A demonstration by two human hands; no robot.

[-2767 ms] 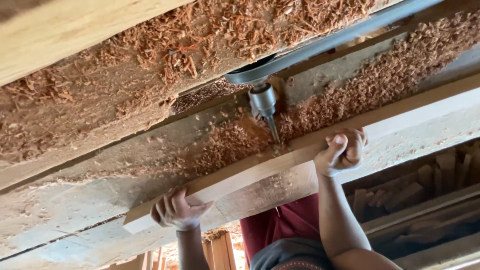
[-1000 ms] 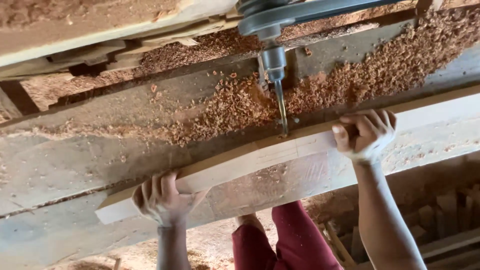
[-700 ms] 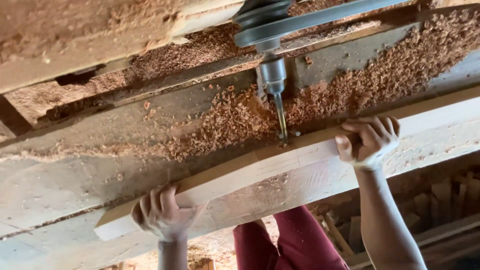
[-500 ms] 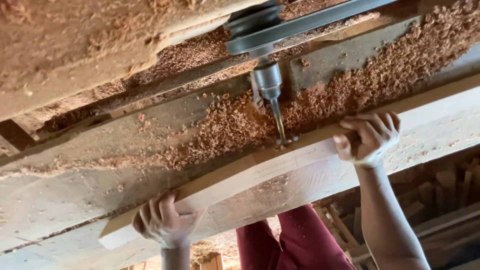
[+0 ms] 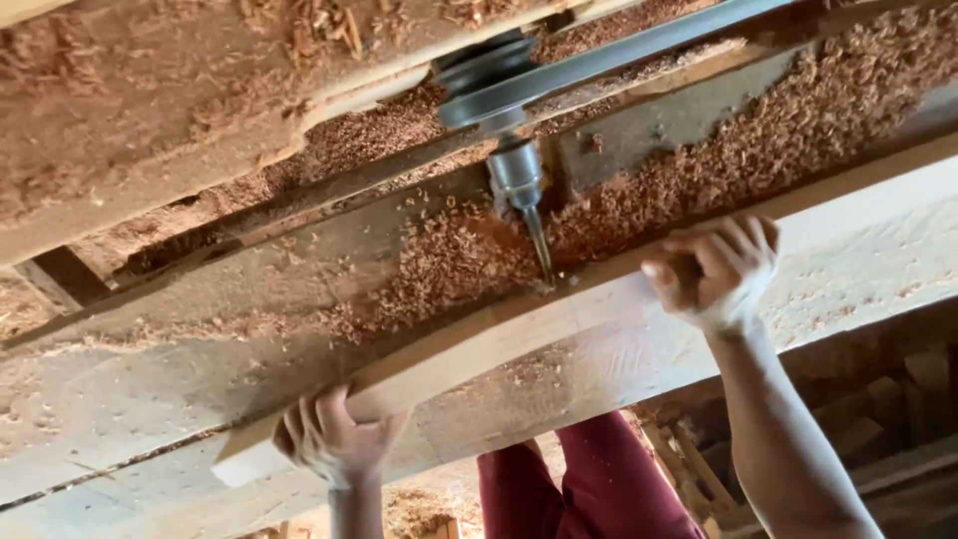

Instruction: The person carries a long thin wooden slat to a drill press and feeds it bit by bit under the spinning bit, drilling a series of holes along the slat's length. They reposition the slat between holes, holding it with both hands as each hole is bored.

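A long pale wooden plank (image 5: pixel 499 334) lies slantwise across a work table, and both my hands hold it. My left hand (image 5: pixel 334 439) grips its near end at the lower left. My right hand (image 5: pixel 714 269) curls over the plank's far edge at the right. A horizontal drill bit (image 5: pixel 539 250) in a metal chuck (image 5: pixel 516 175) points at the plank's far edge, with its tip touching the wood between my hands. A dark pulley and belt (image 5: pixel 499 80) sit behind the chuck.
Reddish wood shavings (image 5: pixel 798 130) lie heaped on the machine bed behind the plank. The pale table board (image 5: pixel 878 269) runs under the plank. Dark red trousers (image 5: pixel 599 489) and stacked timber pieces (image 5: pixel 898 399) show below the table edge.
The plank has stayed against the drill bit with both hands gripping it. The view has shifted slightly, and the left hand sits a little farther right in the picture.
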